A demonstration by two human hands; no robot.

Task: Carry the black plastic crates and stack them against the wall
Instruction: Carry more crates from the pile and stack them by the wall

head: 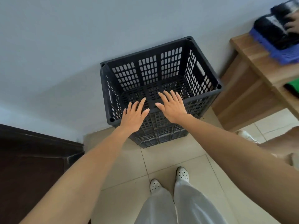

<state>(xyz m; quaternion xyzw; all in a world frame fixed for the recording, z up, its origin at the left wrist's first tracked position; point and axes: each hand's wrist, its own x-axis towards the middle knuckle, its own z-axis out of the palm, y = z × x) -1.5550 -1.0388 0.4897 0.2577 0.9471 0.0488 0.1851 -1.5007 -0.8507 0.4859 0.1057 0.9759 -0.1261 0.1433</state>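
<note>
Feet: white perforated shoes on the tiled floor, toes pointing at the crate, standing close in front of it.
Left hand: flat and spread, fingers apart, palm down over the near rim towards its left corner; gripping nothing.
Right hand: likewise flat and spread, just beside the left, over the same rim; gripping nothing. Whether either palm actually presses on the rim cannot be told from this angle.
Crate: black, slotted, empty, upright, its far side close against the wall. It appears to sit on a second crate, of which only a lower band shows beneath it.
Seating: judged nearly settled; the rim reads skewed to the wall line, though the wide lens may account for that.
Risk, tipping: both hands bear on the near edge only; a downward push there could rock the top crate forward off its seat, if it is not fully nested.
Risk, shifting: a shove towards the wall with open palms gives no hold; the crate could slide sideways and sit crooked.
Risk, pinching: fingers overhang the rim and could be caught if the crate drops into place.
Risk, right side: wooden bench stands near the right wall of the crate; another person's hand works on dark goods there, so a swung load could strike it.
Risk, footing: toes lie under any forward fall.
</note>
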